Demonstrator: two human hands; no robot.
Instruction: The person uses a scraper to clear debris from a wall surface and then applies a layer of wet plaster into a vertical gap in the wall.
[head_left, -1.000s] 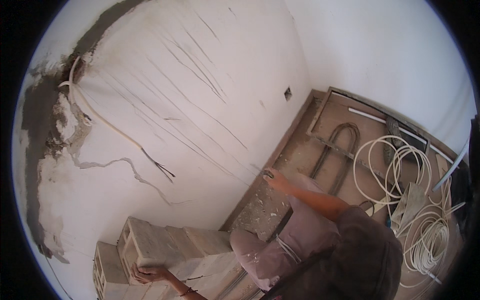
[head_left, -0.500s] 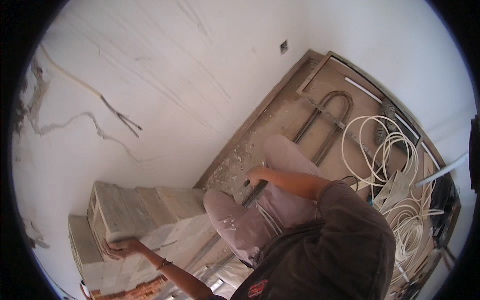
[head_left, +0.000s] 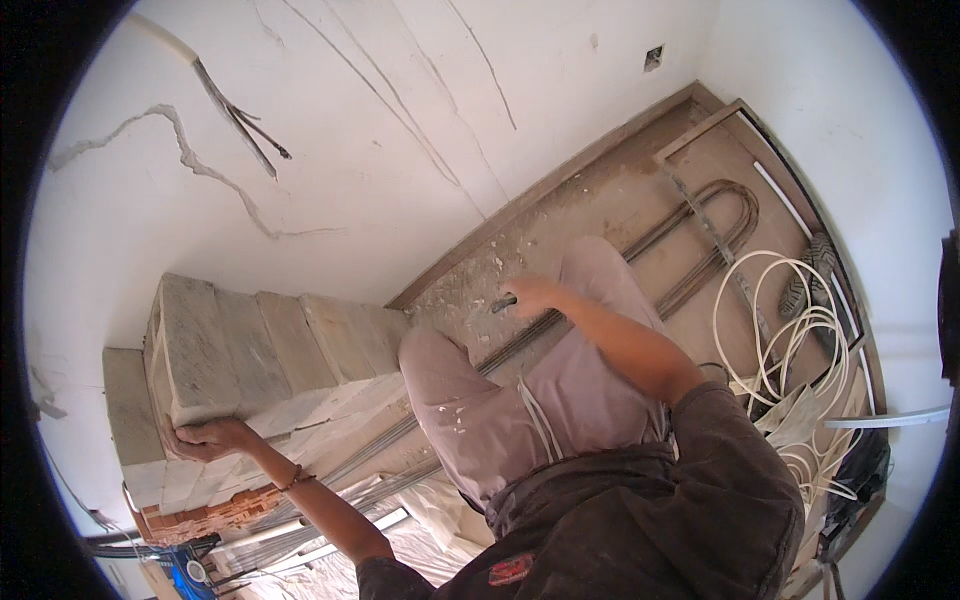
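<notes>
My left hand reaches to the lower left, its fingers curled round the near edge of a grey block. That block is the end one in a row on top of a stack of grey blocks against the wall. My right hand is over the floor between my knees, closed on a short, dark tool. The tool's kind is hard to make out, since the fingers cover most of it. Long bent metal bars run across the floor beneath that hand.
Coiled cream cable lies on the right, near a dark shoe. Cut wires stick out of the cracked white wall. Red bricks sit under the blocks. A blue object shows at the lower left.
The view has shifted, so the wall and block stack sit further left and higher. My left hand stays at the block's edge. The tool in my right hand shows more clearly.
</notes>
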